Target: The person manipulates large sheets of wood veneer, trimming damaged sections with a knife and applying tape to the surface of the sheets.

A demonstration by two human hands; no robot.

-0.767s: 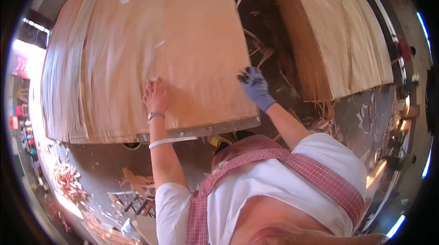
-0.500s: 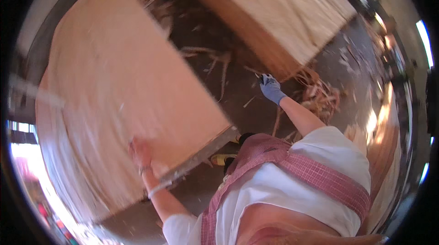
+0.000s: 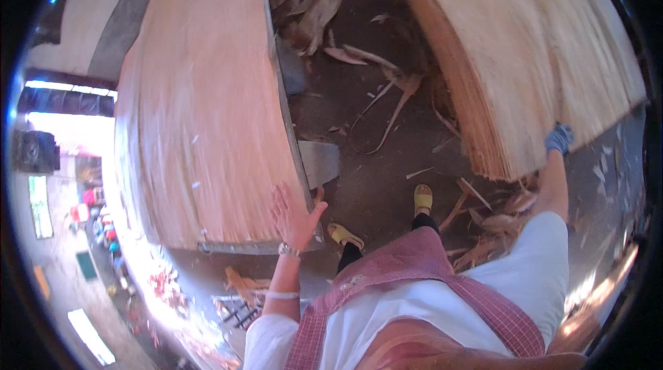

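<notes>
My left hand [image 3: 295, 218] is bare and open, fingers spread over the near right corner of a broad, pale wood veneer sheet [image 3: 207, 114]. That sheet lies on a flat support with a thin grey edge [image 3: 293, 138]. Out to the right, my right hand [image 3: 559, 138] wears a blue-grey glove and rests at the near edge of a thick stack of veneer sheets [image 3: 518, 73]. Its fingers are too small and bunched to tell whether they grip a sheet. A wristband circles my left wrist.
Between the two piles runs a dark floor [image 3: 366, 114] strewn with wood strips and scraps [image 3: 318, 17]. More shavings [image 3: 501, 225] lie by the right stack's corner. My feet in yellow slides [image 3: 423, 198] stand between the piles. Colourful items [image 3: 107, 232] are at the far left.
My view has turned, and both piles now stand upright in it. My right hand has moved from beside the stack's corner onto its near edge. My left hand is at the sheet's corner.
</notes>
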